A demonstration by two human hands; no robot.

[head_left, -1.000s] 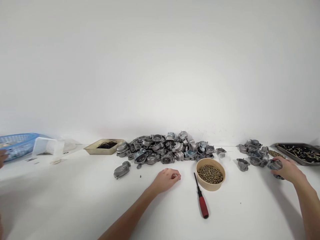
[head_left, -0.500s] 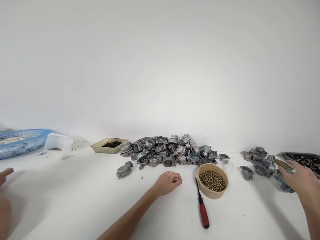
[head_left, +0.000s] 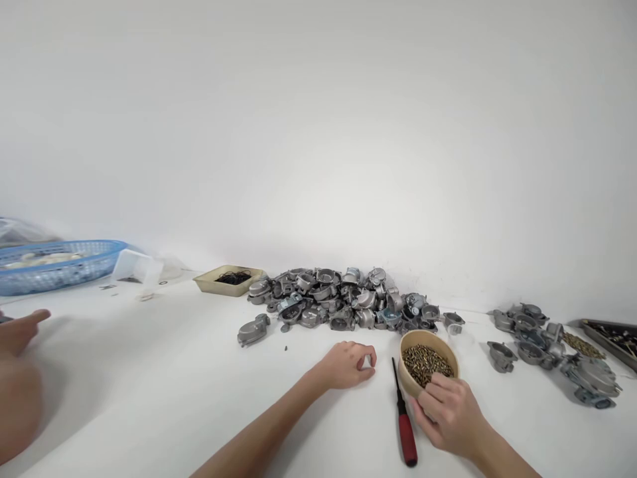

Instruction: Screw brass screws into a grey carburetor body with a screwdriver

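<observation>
Head view: right hand [head_left: 448, 411] pinches into the bowl of screws [head_left: 428, 362], lower right. Left hand [head_left: 348, 365], curled loosely at centre, rests. Best to lift one screw cleanly.

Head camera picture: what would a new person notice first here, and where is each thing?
First comes the big pile of grey metal parts against the wall at the middle of the white table. In front of it, the right hand reaches into a round bowl of small screws, with a red-handled screwdriver lying just to its left. The left hand rests loosely curled on the table beside them.
</observation>
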